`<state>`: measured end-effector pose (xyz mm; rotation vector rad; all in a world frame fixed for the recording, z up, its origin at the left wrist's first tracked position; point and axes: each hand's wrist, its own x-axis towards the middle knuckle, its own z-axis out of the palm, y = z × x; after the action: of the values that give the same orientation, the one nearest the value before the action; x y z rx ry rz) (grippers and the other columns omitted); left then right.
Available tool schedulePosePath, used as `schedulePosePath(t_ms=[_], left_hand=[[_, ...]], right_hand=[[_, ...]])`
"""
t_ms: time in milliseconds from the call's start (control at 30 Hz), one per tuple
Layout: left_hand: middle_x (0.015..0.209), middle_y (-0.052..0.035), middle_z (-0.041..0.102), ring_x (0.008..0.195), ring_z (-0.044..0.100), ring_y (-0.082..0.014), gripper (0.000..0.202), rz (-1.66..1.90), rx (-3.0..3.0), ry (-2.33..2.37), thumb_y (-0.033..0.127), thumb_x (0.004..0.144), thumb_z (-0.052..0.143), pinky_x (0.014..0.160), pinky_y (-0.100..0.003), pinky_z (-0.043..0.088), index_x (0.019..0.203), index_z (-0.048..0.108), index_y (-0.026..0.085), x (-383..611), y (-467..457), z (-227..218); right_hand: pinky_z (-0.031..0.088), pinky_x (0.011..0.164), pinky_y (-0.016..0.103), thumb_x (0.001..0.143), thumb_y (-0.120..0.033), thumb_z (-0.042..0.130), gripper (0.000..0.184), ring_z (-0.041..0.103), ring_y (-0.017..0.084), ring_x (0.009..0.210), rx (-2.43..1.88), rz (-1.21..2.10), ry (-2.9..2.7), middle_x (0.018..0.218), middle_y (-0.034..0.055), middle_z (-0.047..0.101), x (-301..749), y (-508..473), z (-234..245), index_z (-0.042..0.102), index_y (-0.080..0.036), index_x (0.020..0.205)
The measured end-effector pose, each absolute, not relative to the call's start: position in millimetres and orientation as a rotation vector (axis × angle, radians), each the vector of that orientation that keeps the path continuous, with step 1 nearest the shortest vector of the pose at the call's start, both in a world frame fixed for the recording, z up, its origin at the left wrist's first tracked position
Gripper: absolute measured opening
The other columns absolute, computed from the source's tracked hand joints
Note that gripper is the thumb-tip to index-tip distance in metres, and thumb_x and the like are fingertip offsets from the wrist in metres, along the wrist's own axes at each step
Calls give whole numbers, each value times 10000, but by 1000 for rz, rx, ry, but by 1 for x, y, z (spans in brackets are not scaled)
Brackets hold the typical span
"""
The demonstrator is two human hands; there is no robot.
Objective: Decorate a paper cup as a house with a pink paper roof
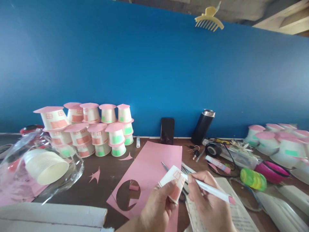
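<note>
My left hand [160, 204] holds a white paper cup [167, 176], tilted on its side, with red window outlines and a filled red patch drawn on it. In my right hand [209, 199] is a white marker pen [212, 189] with a pink end, its tip side at the cup's drawn window. Beneath the hands lie a pink paper sheet [154, 161] with a round hole cut out, a pair of scissors [164, 165] partly hidden by the cup, and a printed paper [235, 196].
Stacked decorated cups [77, 135] with pink paper tops stand at left; more capped cups [289, 148] stand at right. A plastic bag [77, 166] surrounds nested plain cups [45, 166]. A phone [167, 130] and black bottle [203, 127] lean against the blue wall [149, 64].
</note>
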<state>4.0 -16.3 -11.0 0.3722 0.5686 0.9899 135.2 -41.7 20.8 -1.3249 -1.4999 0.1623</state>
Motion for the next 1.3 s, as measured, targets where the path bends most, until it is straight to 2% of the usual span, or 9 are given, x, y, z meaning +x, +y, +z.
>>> schedulePosePath(t_ms=[167,333,567,700,867,1033,1300], left_hand=[[861,-72,672,867,621,-202,324,986,407,521,283,726,758,823,-266,475,998,699,117,3,-18,-6],[939,-73,680,928,616,-194,281,985,419,463,231,785,701,898,-278,457,1045,697,125,3,-18,-4],[1026,-97,687,1046,601,-225,252,1005,434,409,247,811,683,951,-299,440,1032,703,128,3,-19,-3],[978,-98,691,966,621,-219,328,984,416,473,278,773,722,853,-271,470,1055,695,113,3,-19,-6],[933,-69,690,831,617,-151,288,985,431,511,296,766,735,665,-192,444,996,708,124,3,-19,-9],[957,-84,689,891,615,-183,349,988,456,499,330,757,739,725,-225,453,1029,696,117,4,-18,-9],[909,-65,689,795,613,-140,301,976,386,593,304,743,754,613,-185,427,977,698,124,4,-19,-5]], right_hand=[[402,371,209,893,-349,556,156,525,116,410,-1334,144,-1491,558,-45,575,135,-42,21,547,-234,787],[409,377,205,894,-353,557,158,526,117,422,-1330,156,-1479,555,-46,566,135,-43,21,542,-236,789],[403,373,209,889,-353,560,163,510,118,403,-1346,140,-1492,518,-57,545,136,-42,21,546,-237,775],[394,369,206,890,-358,561,171,507,115,410,-1357,158,-1489,540,-47,568,136,-43,20,542,-239,769],[397,376,208,894,-348,561,161,519,119,425,-1366,155,-1497,550,-43,573,136,-41,18,546,-239,778],[393,371,208,894,-358,557,166,519,120,427,-1380,155,-1503,550,-42,572,137,-40,17,546,-237,782],[398,377,214,896,-366,553,185,496,119,399,-1375,160,-1503,513,-53,546,135,-41,19,544,-235,765]])
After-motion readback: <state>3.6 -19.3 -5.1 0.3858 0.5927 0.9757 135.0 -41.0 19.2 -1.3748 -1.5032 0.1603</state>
